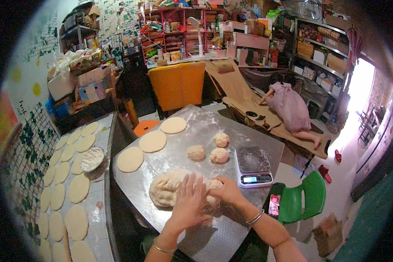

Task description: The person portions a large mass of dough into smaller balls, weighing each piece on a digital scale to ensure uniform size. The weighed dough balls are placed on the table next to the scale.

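A large lump of dough [165,190] lies on the floured metal table [229,226] in front of me. My left hand [190,203] rests on its right part, palm down, with the fingers stretched out. The narrow right end of the lump is in the grip of my right hand [229,193], which partly hides it. Beyond the lump sit three small dough pieces, among them a left one [196,153] and a far one [221,140]. To the right stands a digital kitchen scale [253,165], its floured platform bare and its display lit.
Flat dough rounds [153,141] lie along the table's left edge. Several more cover the tiled side counter [98,196], with a flour bowl [92,159] and a rolling pin [66,244]. A green chair [309,196] holds a phone [274,204]. Beyond, a person [290,106] lies on a recliner [231,77].
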The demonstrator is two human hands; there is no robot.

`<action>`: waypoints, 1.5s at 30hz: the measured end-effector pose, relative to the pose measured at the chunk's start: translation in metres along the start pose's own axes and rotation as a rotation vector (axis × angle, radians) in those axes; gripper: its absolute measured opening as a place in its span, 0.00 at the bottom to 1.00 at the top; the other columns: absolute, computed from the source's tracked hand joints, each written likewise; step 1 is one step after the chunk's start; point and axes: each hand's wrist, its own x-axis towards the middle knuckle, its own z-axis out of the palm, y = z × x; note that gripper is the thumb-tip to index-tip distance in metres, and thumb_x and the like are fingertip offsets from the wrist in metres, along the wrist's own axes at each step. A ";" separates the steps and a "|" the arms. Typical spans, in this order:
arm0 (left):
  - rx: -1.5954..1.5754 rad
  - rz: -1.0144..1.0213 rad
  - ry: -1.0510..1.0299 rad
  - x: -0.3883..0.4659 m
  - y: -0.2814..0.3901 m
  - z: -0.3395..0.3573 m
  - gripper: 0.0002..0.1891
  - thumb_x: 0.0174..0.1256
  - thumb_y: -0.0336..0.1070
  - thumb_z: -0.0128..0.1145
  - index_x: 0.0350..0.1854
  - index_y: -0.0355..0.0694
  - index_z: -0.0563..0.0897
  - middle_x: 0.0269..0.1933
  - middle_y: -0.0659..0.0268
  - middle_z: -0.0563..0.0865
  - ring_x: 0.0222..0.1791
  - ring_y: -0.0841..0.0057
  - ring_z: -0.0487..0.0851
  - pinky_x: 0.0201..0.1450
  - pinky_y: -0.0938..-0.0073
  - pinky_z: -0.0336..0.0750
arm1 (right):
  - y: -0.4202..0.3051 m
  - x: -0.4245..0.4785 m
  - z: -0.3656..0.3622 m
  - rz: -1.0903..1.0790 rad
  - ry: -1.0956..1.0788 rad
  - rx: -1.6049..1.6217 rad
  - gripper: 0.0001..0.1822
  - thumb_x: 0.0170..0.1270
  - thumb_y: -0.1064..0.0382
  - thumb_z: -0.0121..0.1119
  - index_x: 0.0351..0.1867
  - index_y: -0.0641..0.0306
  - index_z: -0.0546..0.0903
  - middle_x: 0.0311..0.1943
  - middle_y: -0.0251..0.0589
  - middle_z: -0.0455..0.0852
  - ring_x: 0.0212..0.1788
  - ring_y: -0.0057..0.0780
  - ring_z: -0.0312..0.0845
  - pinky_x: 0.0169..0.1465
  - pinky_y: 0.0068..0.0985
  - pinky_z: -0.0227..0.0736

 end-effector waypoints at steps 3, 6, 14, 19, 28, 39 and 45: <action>-0.029 -0.081 0.091 0.012 0.009 0.017 0.48 0.38 0.48 0.78 0.64 0.33 0.67 0.60 0.51 0.78 0.69 0.54 0.68 0.75 0.45 0.51 | -0.015 0.000 0.003 0.008 0.035 -0.089 0.19 0.51 0.59 0.73 0.43 0.68 0.85 0.34 0.39 0.88 0.36 0.23 0.82 0.44 0.26 0.78; -0.090 -0.069 0.146 0.015 -0.005 0.037 0.37 0.42 0.49 0.75 0.56 0.36 0.76 0.47 0.54 0.85 0.54 0.57 0.82 0.75 0.49 0.56 | -0.028 -0.016 -0.001 0.044 0.035 -0.105 0.21 0.52 0.57 0.73 0.44 0.68 0.84 0.34 0.41 0.88 0.36 0.26 0.83 0.44 0.27 0.78; -0.151 0.062 -0.030 0.027 -0.046 0.043 0.32 0.45 0.50 0.73 0.53 0.38 0.81 0.30 0.54 0.85 0.42 0.57 0.85 0.73 0.52 0.61 | -0.044 -0.038 -0.025 -0.668 0.258 -0.687 0.39 0.54 0.50 0.74 0.64 0.64 0.71 0.42 0.48 0.87 0.42 0.41 0.84 0.49 0.36 0.78; -0.059 0.017 -0.019 0.024 -0.024 0.022 0.37 0.41 0.49 0.76 0.56 0.38 0.80 0.41 0.57 0.85 0.53 0.57 0.81 0.75 0.47 0.54 | -0.025 -0.020 -0.017 -0.113 -0.061 -0.154 0.31 0.50 0.52 0.75 0.53 0.67 0.79 0.40 0.47 0.88 0.42 0.37 0.85 0.49 0.32 0.79; -0.070 -0.144 0.053 0.030 -0.026 0.040 0.29 0.44 0.60 0.72 0.44 0.44 0.85 0.42 0.59 0.88 0.48 0.63 0.84 0.75 0.51 0.54 | -0.027 -0.024 -0.024 0.009 0.066 0.079 0.26 0.56 0.60 0.71 0.54 0.70 0.78 0.44 0.42 0.86 0.43 0.35 0.84 0.47 0.30 0.79; -0.395 -0.090 -0.377 0.064 -0.079 0.034 0.19 0.43 0.48 0.69 0.35 0.41 0.86 0.32 0.54 0.88 0.37 0.54 0.85 0.45 0.55 0.74 | -0.033 0.018 -0.009 -1.540 0.368 -1.310 0.20 0.61 0.59 0.54 0.51 0.69 0.78 0.45 0.49 0.82 0.48 0.46 0.82 0.55 0.41 0.76; -0.310 0.007 -0.159 0.054 -0.039 0.022 0.23 0.44 0.54 0.69 0.38 0.41 0.86 0.33 0.55 0.88 0.40 0.55 0.85 0.59 0.55 0.68 | -0.020 0.034 -0.010 -1.285 0.211 -1.265 0.12 0.57 0.59 0.57 0.38 0.66 0.79 0.27 0.41 0.76 0.27 0.35 0.73 0.32 0.32 0.70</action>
